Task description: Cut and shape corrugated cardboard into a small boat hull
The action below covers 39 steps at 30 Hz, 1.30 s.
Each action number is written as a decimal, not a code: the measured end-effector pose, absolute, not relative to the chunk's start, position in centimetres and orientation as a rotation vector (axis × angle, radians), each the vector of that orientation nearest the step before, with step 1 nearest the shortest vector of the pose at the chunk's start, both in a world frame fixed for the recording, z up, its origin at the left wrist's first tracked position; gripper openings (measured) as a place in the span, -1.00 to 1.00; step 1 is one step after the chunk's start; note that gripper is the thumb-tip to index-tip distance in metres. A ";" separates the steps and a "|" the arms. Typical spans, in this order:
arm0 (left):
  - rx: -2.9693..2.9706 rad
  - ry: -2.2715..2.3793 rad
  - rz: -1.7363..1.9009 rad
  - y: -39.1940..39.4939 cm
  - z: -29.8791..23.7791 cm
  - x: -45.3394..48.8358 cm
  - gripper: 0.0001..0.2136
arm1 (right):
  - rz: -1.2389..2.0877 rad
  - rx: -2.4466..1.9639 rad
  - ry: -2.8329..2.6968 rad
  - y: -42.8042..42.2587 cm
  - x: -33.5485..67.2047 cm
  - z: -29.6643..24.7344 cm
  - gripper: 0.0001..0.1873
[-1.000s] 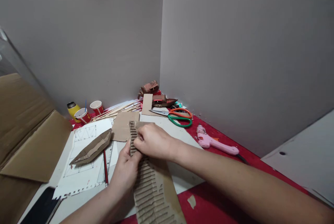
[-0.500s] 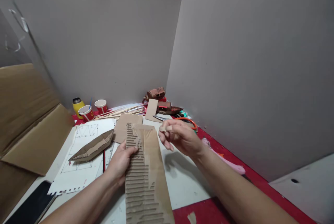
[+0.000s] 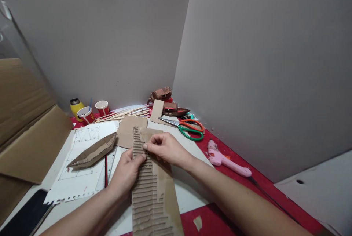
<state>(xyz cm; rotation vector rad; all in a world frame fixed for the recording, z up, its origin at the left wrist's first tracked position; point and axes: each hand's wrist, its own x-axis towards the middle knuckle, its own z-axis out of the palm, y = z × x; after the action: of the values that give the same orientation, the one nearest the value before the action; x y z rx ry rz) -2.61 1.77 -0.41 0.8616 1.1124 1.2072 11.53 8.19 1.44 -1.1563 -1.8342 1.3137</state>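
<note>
A long strip of corrugated cardboard [image 3: 152, 195] with its ribbed inside partly bared lies lengthwise before me. My left hand [image 3: 127, 171] grips its left edge, thumb on top of the ribs. My right hand [image 3: 165, 148] pinches the brown paper skin near the strip's far end, fingers closed on it. A folded cardboard boat shape [image 3: 92, 152] rests to the left on a white sheet with drawn triangles [image 3: 82, 171].
Green and orange scissors [image 3: 188, 127] and a pink glue gun [image 3: 225, 155] lie to the right on the red table [image 3: 220, 217]. Paper cups [image 3: 93, 110], a yellow bottle [image 3: 75, 106] and wooden sticks [image 3: 123, 113] stand at the back. A big cardboard box [image 3: 27, 133] fills the left. Grey partitions [image 3: 247, 63] wall in the desk.
My right hand had lifted away to the right holding a torn scrap; it has come back down and pinches the paper skin on the strip again. The left hand kept its hold.
</note>
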 end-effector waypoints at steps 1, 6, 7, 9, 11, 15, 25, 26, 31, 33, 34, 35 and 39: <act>0.883 1.106 1.210 1.7 -0.4 -2.6 -0.78 | 1.251 -1.166 -1.897 8.3 11.4 1.4 -0.74; 0.943 1.117 1.214 1.5 -1.0 -2.6 -0.74 | 1.172 -1.223 -2.152 9.1 10.8 1.2 -0.86; 0.954 1.133 1.215 1.5 -1.2 -2.6 -0.75 | 1.173 -1.238 -2.175 9.1 10.7 1.2 -0.89; 0.984 1.167 1.216 1.4 -1.5 -2.5 -0.77 | 1.117 -1.258 -2.208 9.0 10.5 0.9 -0.90; 1.002 1.180 1.211 1.3 -1.6 -2.4 -0.79 | 1.001 -1.264 -2.221 8.7 10.4 0.7 -0.87; 0.884 1.165 1.190 1.1 -1.3 -2.0 -0.75 | 0.856 -1.237 -2.187 8.3 10.7 0.5 -0.82; 0.719 1.153 1.212 1.8 -1.0 -2.4 -0.82 | 1.000 -1.134 -1.988 8.7 12.0 -1.1 -0.95; 0.723 1.156 1.205 1.9 -1.1 -2.4 -0.83 | 0.987 -1.102 -1.974 8.7 11.8 -1.3 -0.93; 0.793 1.198 1.175 2.1 -1.2 -2.6 -0.87 | 0.882 -1.042 -1.947 8.6 10.9 -1.2 -0.88; 0.830 1.204 1.181 2.1 -1.2 -2.7 -0.79 | 0.830 -1.038 -2.000 8.6 10.8 -1.0 -0.90; 0.846 1.206 1.183 2.1 -1.2 -2.7 -0.74 | 0.794 -1.025 -2.035 8.6 10.7 -0.9 -0.92; 0.859 1.207 1.181 2.1 -1.1 -2.7 -0.68 | 0.750 -1.006 -2.070 8.6 10.7 -0.9 -0.94; 0.909 1.181 1.168 2.0 -0.9 -2.6 -0.55 | 0.532 -0.935 -2.187 8.4 10.9 -0.9 -0.96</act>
<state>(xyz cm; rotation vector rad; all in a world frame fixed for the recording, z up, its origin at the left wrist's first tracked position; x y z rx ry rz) -2.65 2.01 -0.94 0.9090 1.1809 1.1679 10.94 8.39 -0.86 -0.9355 -2.1867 0.5316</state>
